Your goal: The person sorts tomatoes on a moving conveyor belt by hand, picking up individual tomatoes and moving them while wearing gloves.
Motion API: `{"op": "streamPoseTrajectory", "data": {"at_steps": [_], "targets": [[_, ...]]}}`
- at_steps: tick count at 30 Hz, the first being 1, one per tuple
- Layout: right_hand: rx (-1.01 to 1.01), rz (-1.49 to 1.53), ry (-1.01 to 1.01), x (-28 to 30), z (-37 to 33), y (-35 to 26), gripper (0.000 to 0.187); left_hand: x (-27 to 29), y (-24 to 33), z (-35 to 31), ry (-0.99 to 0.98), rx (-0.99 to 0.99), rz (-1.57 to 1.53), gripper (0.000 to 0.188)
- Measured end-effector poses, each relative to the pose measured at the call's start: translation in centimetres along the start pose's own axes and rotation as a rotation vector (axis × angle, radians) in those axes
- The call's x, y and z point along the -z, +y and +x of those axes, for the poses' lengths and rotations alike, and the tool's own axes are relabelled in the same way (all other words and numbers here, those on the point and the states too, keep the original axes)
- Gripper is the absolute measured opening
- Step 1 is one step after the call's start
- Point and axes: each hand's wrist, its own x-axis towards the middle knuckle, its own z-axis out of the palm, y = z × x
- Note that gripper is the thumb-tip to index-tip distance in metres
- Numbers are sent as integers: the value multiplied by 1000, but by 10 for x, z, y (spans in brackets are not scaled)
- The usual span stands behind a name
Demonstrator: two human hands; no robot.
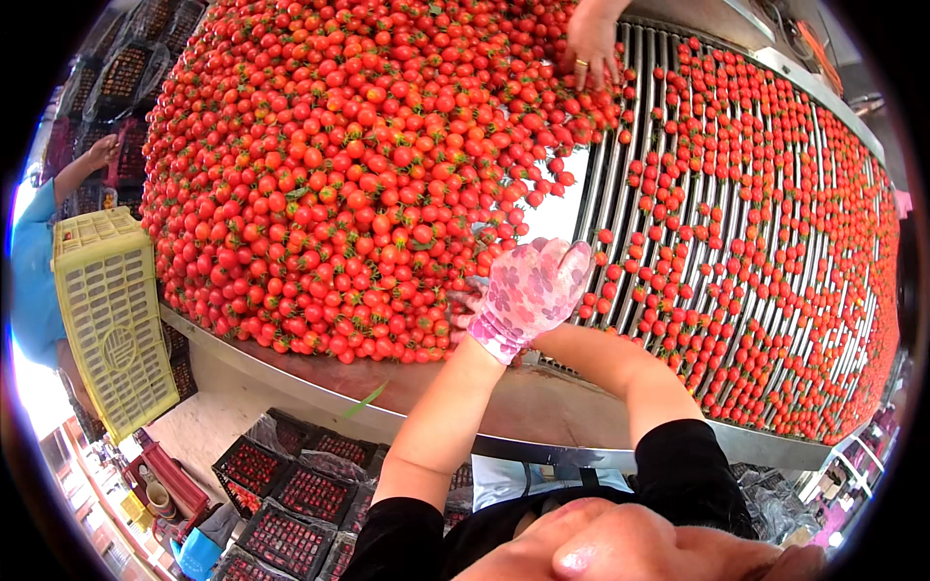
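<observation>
My left hand (539,287), in a pink flower-patterned glove, hovers at the right edge of a large heap of red cherry tomatoes (320,184), beside the metal roller conveyor (601,194). Its fingers bend loosely and nothing shows in them. Below it my right forearm crosses leftward under the left wrist. My right hand (465,308) is mostly hidden behind the glove, its blurred fingers apart and against the tomatoes at the heap's near edge. A pale bare patch (554,215) of the table lies just beyond my left hand. Many tomatoes sit in rows on the rollers.
At the far side another person's hand (591,48) touches the tomatoes beside the rollers. Someone in blue (35,266) stands at the left by a yellow plastic crate (114,324). Black crates of tomatoes (315,492) sit below the table's metal edge (542,453).
</observation>
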Motion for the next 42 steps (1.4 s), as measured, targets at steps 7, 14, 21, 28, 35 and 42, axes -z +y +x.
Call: {"op": "streamPoseTrajectory", "data": {"at_steps": [7, 14, 21, 28, 35, 42], "targets": [[-447, -487, -115, 108, -49, 84, 42, -15, 13, 24, 177, -80, -49, 17], [-911, -678, -146, 184, -167, 117, 37, -5, 7, 26, 228, 19, -119, 19], [-922, -704, 395, 225, -156, 194, 52, -14, 3, 24, 260, 13, -155, 20], [-912, -758, 69, 175, -87, 230, 69, -14, 3, 23, 203, 54, -124, 20], [-606, -425, 229, 93, -158, 123, 62, -19, 2, 22, 260, 31, -129, 18], [-286, -178, -231, 70, -251, 6, 52, -22, 1, 21, 247, 36, -127, 18]]}}
